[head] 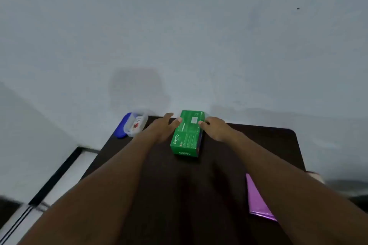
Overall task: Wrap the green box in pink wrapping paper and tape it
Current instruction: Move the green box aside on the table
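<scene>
A green box (pixel 188 134) lies lengthwise on the dark table (pixel 258 145), near its far edge. My left hand (pixel 164 126) is at the box's left side with the thumb touching its top edge and the fingers stretched out. My right hand (pixel 216 128) is at the box's right side, thumb on the top, fingers going down the far side. A folded sheet of shiny pink wrapping paper (pixel 256 201) lies at the near right of the table, partly hidden under my right forearm. No tape is visible.
A clear plastic container with a blue lid (pixel 131 125) stands tipped at the table's far left corner against the white wall. The floor with a dark strip (pixel 55 175) shows to the left of the table.
</scene>
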The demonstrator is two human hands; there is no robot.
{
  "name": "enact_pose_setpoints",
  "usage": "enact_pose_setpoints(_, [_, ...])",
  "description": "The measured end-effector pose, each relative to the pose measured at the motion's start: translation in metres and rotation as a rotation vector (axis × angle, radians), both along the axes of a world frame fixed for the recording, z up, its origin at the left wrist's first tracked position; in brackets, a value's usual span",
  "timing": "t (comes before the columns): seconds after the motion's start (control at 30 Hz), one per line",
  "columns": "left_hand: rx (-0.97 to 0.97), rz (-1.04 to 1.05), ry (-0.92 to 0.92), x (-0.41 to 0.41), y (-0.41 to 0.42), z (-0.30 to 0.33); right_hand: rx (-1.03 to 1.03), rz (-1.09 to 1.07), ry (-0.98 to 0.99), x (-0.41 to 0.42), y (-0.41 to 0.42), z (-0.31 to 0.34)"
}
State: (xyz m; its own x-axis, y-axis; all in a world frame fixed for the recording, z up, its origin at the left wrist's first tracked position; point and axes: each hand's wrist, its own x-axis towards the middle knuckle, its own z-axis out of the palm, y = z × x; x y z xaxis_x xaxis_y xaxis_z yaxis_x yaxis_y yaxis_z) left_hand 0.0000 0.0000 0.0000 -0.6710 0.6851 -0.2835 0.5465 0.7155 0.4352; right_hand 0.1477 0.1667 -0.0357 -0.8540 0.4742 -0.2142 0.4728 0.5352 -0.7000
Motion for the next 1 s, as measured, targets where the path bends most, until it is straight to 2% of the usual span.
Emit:
enact_pose_setpoints(0.13, [0.04,-0.047,-0.24,-0.044,0.011,-0.062,-0.168,-0.261,-0.021,-0.05,-0.014,-0.049])
enact_pose_setpoints(0.23, [0.096,-0.016,-0.262,-0.066,0.02,-0.113,-0.367,-0.571,0.055,-0.075,-0.03,-0.089])
enact_pose_setpoints(0.33, [0.143,0.027,-0.379,-0.075,0.022,-0.151,-0.477,-0.726,0.144,-0.081,-0.037,-0.124])
enact_pose_setpoints(0.47, [0.154,0.087,-0.552,-0.087,0.024,-0.19,-0.408,-0.747,0.279,-0.081,-0.042,-0.159])
enact_pose_setpoints(0.53, [0.144,0.093,-0.591,-0.097,0.03,-0.204,-0.438,-0.776,0.348,-0.083,-0.046,-0.169])
enact_pose_setpoints(0.67, [0.129,0.091,-0.661,-0.099,0.034,-0.192,-0.476,-0.805,0.455,-0.091,-0.05,-0.179])
enact_pose_setpoints(1.0, [0.208,0.059,-0.517,-0.089,0.019,-0.193,-0.364,-0.64,0.401,-0.085,-0.058,-0.179])
